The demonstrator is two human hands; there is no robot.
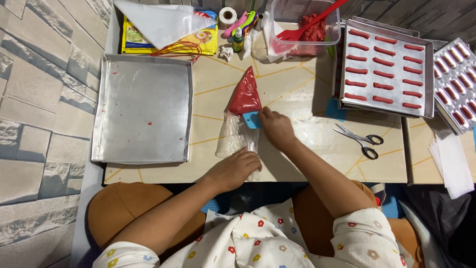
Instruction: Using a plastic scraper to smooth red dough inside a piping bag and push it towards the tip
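Observation:
A clear piping bag (244, 104) lies flat on the low table (307, 164), its pointed far end packed with red batter. My left hand (234, 168) presses down on the empty near end of the bag. My right hand (276, 129) grips a small blue scraper (252, 119) set across the bag just behind the red batter.
An empty metal baking tray (144, 109) lies at the left. At the right a tray (386, 67) holds rows of piped red strips, with another tray (458, 84) beyond it. Scissors (359, 140) lie to the right of my hand. A clear tub (305, 27) with red batter and a red spatula stands at the back.

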